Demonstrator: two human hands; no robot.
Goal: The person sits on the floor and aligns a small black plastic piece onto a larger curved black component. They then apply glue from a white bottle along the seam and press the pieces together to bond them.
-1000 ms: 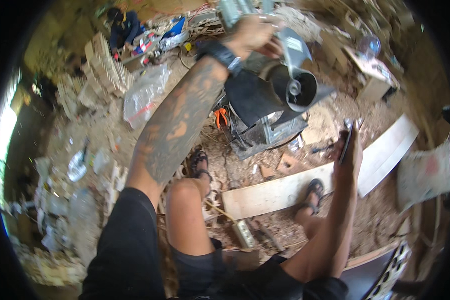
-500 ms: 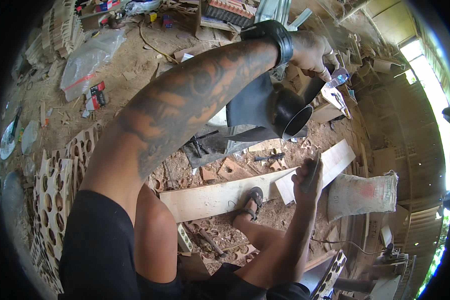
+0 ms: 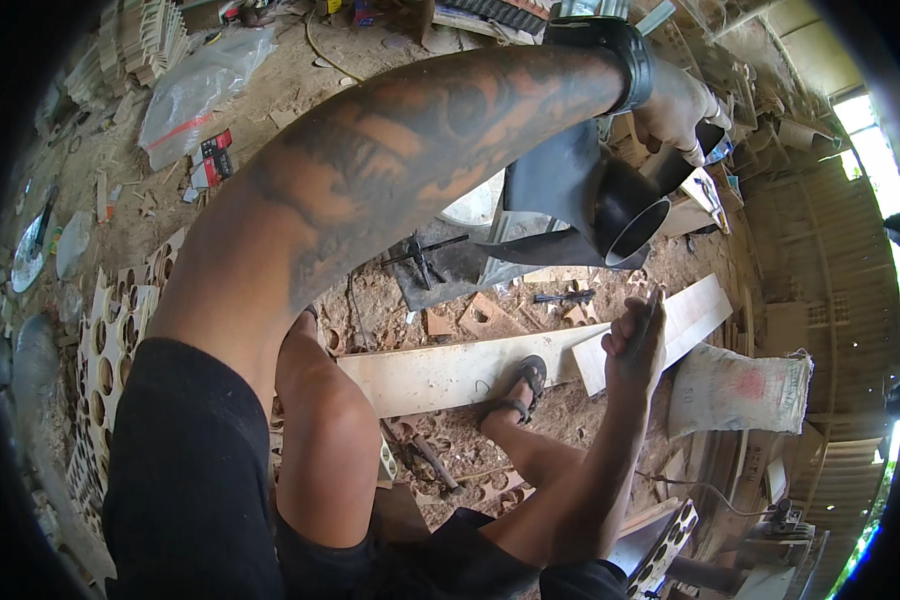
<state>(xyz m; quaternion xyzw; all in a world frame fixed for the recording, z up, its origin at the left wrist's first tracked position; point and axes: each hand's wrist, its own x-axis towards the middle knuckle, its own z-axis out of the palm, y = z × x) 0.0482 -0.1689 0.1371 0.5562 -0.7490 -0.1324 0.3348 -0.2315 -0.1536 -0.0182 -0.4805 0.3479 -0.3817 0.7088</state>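
A dark, smooth propeller-like piece [image 3: 550,180] stands in front of me, with broad blades around a round, tube-ended hub [image 3: 638,228]. My left hand [image 3: 678,115] reaches over it from above, fingers curled round the blade at its far right. A black band [image 3: 630,65] circles that wrist. Lower down, apart from the piece, I hold up my right hand [image 3: 636,342] with its fingers bent in. Something thin and grey seems to lie against the palm, but I cannot make it out.
Pale boards [image 3: 460,372] lie on the sawdust by my sandalled foot [image 3: 523,388]. A stuffed white sack [image 3: 740,390] sits at right. Perforated wooden sheets [image 3: 105,370] are at left. A hammer [image 3: 436,462] and a black metal cross-shaped tool [image 3: 422,260] rest on the ground.
The whole scene has shifted to the right and slightly up in view. My left hand stays on the propeller-like piece; my right hand is still raised with its fingers bent.
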